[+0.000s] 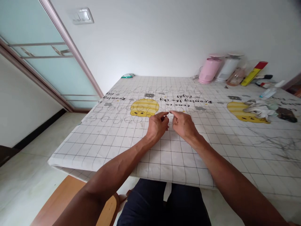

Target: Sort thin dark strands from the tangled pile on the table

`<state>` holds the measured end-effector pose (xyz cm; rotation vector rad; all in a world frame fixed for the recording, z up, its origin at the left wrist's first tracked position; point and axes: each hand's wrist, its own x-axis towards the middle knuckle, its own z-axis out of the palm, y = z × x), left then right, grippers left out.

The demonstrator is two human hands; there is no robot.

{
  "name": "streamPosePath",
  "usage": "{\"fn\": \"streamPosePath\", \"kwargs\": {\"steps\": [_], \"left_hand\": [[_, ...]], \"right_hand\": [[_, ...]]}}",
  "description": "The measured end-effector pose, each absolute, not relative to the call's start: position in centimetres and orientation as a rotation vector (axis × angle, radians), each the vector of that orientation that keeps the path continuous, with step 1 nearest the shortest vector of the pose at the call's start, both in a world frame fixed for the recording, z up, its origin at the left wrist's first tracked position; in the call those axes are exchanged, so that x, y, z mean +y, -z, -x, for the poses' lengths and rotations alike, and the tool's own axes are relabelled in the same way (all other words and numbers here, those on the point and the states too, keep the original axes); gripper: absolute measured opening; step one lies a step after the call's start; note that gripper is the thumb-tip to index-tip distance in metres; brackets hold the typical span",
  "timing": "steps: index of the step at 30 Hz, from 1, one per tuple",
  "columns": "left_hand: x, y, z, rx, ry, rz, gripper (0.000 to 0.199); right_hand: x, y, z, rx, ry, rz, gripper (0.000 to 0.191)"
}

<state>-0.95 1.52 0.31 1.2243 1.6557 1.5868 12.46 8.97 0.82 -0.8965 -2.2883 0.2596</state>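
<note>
Over the middle of the table my left hand (158, 125) and my right hand (184, 125) face each other, index fingertips almost touching. Both are closed in a pinch, thumb against finger. Whatever lies between the fingertips is too fine to make out. Beyond and to the left of them, thin loops of dark strand (105, 117) lie in rows on the checked tablecloth (113, 147). A loose bunch of fine dark strands (279, 144) is spread at the right.
A crumpled white cloth (256, 108) lies at the right beside a dark item (287, 115). Along the wall stand a pink cylinder (210, 69), a white cylinder (228, 69), a yellow-red box (254, 73) and a clear bottle (271, 90). A wooden stool (63, 197) is at lower left.
</note>
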Motion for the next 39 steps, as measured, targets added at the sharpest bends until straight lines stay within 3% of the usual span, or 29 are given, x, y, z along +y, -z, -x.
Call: {"fn": "streamPosePath", "kwargs": {"steps": [8,22,25,32,39], "left_hand": [[2.1,0.8,1.7,1.655,-1.579,-1.496,0.033],[1.4,0.0,0.6,1.529,-1.631,-1.281,0.023],[1.5,-0.1,0.6,1.496,-1.666,-1.203,0.022],[1.7,-0.6,1.4,1.475,-1.809,-1.136,0.028],[1.6,-0.6,1.4,1.329,-1.880,-1.248,0.041]], "right_hand": [[9.1,-1.2,-13.3,-2.354,-0.304,0.877,0.042],[9.3,-1.7,-13.8,-2.427,-0.289,0.912,0.027],[9.0,-1.9,-13.7,-2.304,-0.440,0.971,0.024],[8.0,-2.2,-13.8,-1.839,-1.280,1.002,0.034],[8.2,-1.7,-13.8,-1.623,-1.309,0.970,0.043]]}}
